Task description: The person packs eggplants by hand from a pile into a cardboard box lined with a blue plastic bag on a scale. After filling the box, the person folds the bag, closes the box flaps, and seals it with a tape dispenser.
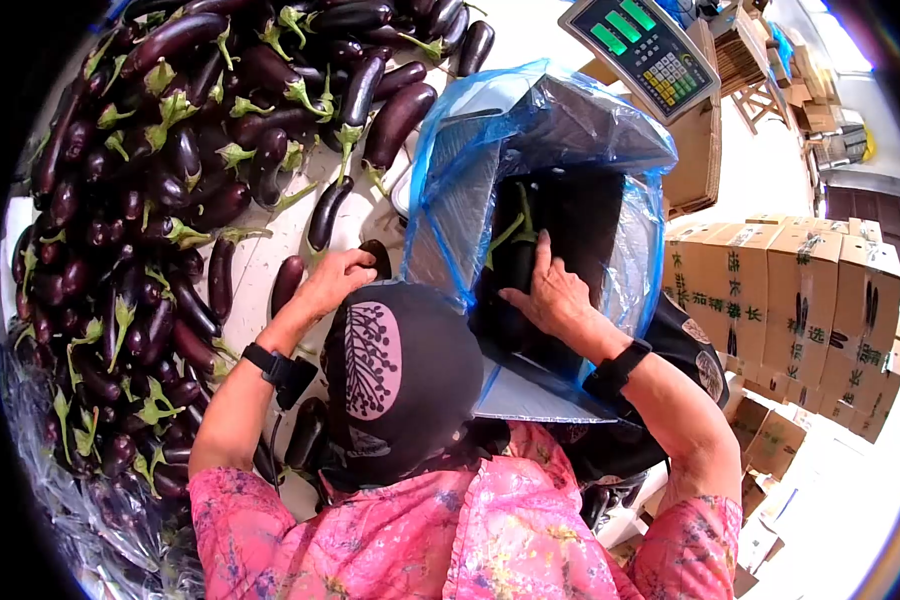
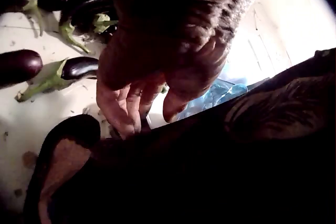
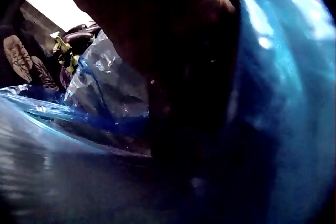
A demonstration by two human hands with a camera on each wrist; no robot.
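A person's right hand (image 1: pixel 555 295), index finger straight and thumb spread wide, rests on an eggplant (image 1: pixel 515 265) inside a box (image 1: pixel 535 398), seemingly to steady it. A blue bag (image 1: pixel 620 135) lines the box, its edge folded outward, likely to shield the contents. The left hand (image 1: pixel 332 285) bends its fingers at a second eggplant (image 1: pixel 377 257) beside the pile (image 1: pixel 170 170), apparently kept within reach; whether it grips, one cannot tell.

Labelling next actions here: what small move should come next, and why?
Probably ease the right hand off the eggplant under it: that one lies inside the blue plastic liner, while loose eggplants lie outside, near the left hand.
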